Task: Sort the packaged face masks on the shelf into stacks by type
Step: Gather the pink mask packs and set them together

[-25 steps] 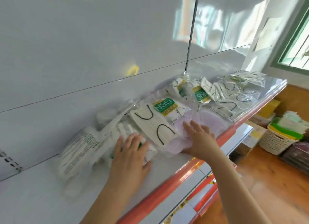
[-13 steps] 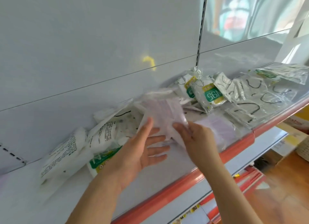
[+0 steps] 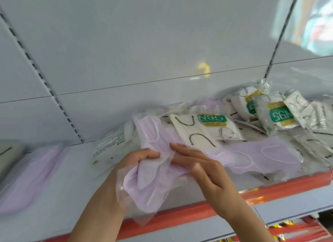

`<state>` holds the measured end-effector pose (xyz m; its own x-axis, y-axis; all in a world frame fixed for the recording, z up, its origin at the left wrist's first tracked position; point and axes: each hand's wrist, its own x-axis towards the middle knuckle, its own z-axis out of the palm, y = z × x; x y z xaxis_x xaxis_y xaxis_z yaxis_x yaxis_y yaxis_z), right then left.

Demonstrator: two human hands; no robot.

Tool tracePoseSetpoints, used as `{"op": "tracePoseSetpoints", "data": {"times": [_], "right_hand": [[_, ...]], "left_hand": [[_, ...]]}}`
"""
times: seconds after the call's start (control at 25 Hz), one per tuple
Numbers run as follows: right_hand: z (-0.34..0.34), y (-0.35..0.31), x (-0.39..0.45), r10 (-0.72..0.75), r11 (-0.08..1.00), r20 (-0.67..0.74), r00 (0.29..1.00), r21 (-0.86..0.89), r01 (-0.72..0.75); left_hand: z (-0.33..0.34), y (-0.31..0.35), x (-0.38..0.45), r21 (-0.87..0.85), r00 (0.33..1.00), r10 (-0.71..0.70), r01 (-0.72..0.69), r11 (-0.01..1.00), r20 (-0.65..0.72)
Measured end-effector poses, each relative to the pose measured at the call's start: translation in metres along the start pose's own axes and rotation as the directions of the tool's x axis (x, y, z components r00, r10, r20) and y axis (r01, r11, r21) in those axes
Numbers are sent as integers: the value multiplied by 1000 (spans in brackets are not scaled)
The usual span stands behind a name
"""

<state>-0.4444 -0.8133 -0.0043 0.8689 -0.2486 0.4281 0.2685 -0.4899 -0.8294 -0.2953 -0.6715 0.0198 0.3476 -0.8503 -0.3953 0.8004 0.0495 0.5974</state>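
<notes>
Far-left packs (image 3: 10, 151) perhaps blurred masks

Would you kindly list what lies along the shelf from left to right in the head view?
Lilac mask pack lying flat → white printed pack → lilac pack held in the left hand → upside-down N95 pack → second N95 pack.

A crumpled lilac mask packet (image 3: 155, 162) is lifted off the shelf (image 3: 75, 202), other lilac (image 3: 266, 157) and N95 packets (image 3: 212, 122) lying jumbled behind.

shop | slotted metal shelving (image 3: 54, 95) — red price rail (image 3: 198, 210) | packaged masks (image 3: 281, 115) heaped — retail stock
</notes>
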Motion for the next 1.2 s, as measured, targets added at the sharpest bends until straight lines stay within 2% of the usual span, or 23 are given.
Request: {"op": "tracePoseSetpoints", "data": {"times": [0.04,0.08,0.12,0.2,0.24,0.28,0.4,0.48,0.52,0.6,0.68,0.76,0.8,0.84,0.96,1.04,1.12,1.2], "right_hand": [[9,-4,4,-43,999,-89,995,-14,42],[20,-7,9,-97,993,-175,980,-80,84],[31,-10,15,-161,977,-245,956,-174,120],[54,-18,26,-265,924,-341,902,-357,136],[66,-22,32,-278,909,-397,875,-403,106],[75,-27,37,-269,911,-465,843,-408,66],[106,-45,46,-114,978,-644,756,-207,-28],[132,-60,53,154,985,-581,799,28,-170],[144,-64,59,308,951,-458,834,169,-259],[169,-66,81,494,805,-62,867,409,-429],[195,-74,112,439,688,246,864,526,-499],[222,-80,139,364,569,355,861,647,-507],[235,-81,148,358,564,351,865,657,-500],[248,-81,154,359,604,308,881,643,-471],[268,-78,163,410,759,38,911,540,-364],[271,-82,166,379,823,-74,922,482,-299],[270,-89,166,340,838,-100,935,483,-253],[271,-95,160,334,825,-56,941,500,-263]], "left_hand": [[3,1,-3,188,998,33,-23,982,-49],[-9,8,-7,305,994,7,26,952,-107],[-14,13,-16,389,988,60,-1,921,-141],[-23,29,-42,507,962,245,-154,848,-118],[-28,36,-56,521,943,320,-229,823,-91],[-34,42,-68,544,899,418,-288,788,-131],[-71,58,-91,453,761,597,-451,769,-255],[-99,68,-107,365,695,647,-540,758,-315],[-109,71,-116,334,683,651,-561,757,-330],[-129,75,-131,310,690,641,-562,767,-335],[-150,81,-144,283,716,632,-566,774,-296],[-161,89,-154,263,770,629,-588,765,-107],[-168,92,-157,280,773,635,-605,745,-18],[-177,99,-161,310,773,634,-610,729,29],[-198,122,-170,483,720,690,-579,656,-75],[-203,132,-175,584,715,690,-515,627,-110],[-201,138,-171,707,695,708,-438,556,-127],[-195,139,-163,755,669,726,-391,527,-160]]}}
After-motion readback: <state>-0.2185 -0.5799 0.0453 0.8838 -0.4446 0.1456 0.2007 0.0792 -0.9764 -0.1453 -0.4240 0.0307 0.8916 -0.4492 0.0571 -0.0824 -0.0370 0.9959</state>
